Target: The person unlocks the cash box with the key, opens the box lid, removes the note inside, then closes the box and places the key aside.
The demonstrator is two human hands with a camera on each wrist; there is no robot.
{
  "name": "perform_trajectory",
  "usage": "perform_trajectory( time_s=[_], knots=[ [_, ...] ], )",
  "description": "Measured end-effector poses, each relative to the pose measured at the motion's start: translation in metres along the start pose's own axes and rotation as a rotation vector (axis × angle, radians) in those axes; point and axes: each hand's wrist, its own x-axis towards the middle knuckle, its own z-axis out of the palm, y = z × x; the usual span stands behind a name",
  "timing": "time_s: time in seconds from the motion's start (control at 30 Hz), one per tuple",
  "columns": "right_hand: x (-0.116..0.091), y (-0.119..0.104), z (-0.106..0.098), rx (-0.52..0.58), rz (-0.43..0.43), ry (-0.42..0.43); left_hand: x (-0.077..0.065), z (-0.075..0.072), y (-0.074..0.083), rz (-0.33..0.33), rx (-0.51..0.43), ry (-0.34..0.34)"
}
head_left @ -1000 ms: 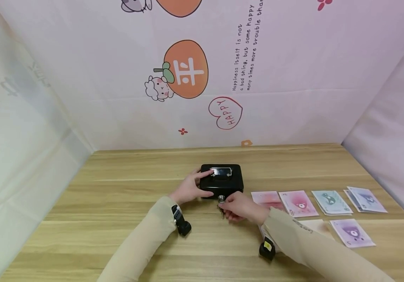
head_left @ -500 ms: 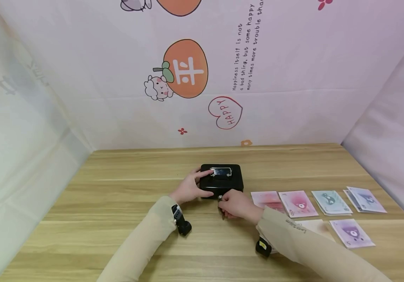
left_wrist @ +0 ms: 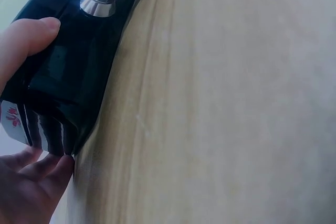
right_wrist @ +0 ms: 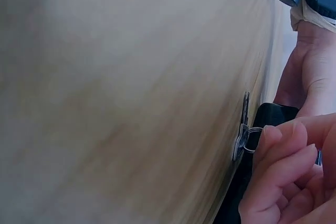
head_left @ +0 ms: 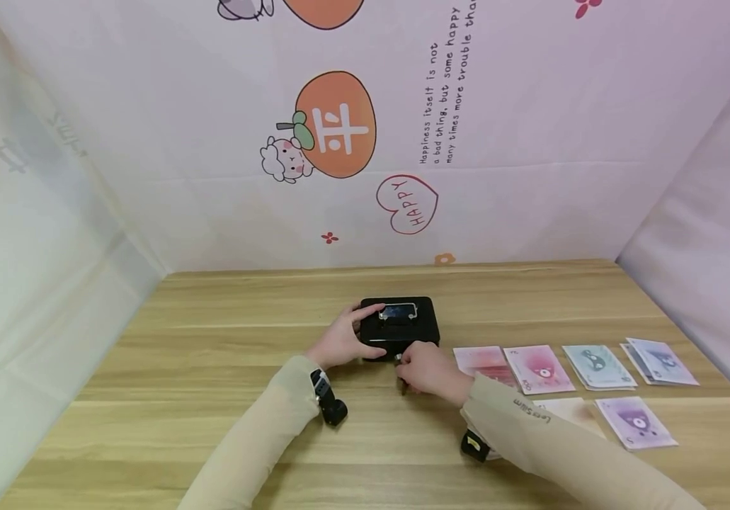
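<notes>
A black cash box with a silver carry handle on its lid stands on the table. My left hand grips its left side, thumb against the front and index finger reaching over the lid toward the handle. In the left wrist view, the round metal lock sticks out of the box front. My right hand is at this lock, thumb and fingers pinching the key there, whose head they hide. From the fingers hangs a ring with a spare key, seen in the right wrist view.
Right of the box lie toy banknotes in two rows: pink notes, a green stack, folded bluish-purple ones and a purple one. My right sleeve covers part of the nearer row. A printed cloth hangs behind the table.
My right hand has moved slightly left and closer in at the lock, its wrist turning, and now covers more of it. The hanging keys have swung. The left hand keeps its hold; the box shifts very slightly.
</notes>
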Motion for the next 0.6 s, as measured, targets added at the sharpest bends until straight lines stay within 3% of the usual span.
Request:
perform_trajectory(
  time_s=[0.17,0.5,0.6],
  knots=[
    [0.0,0.0,0.0,-0.017,-0.016,0.017,0.0,0.001,0.002,-0.009,0.033,0.015],
    [-0.006,0.006,0.001,-0.094,-0.048,0.061,0.002,0.009,0.003,0.003,0.009,0.018],
    [-0.014,0.007,0.003,-0.114,-0.113,0.044,0.005,0.008,-0.001,0.014,0.004,0.048]
  ],
)
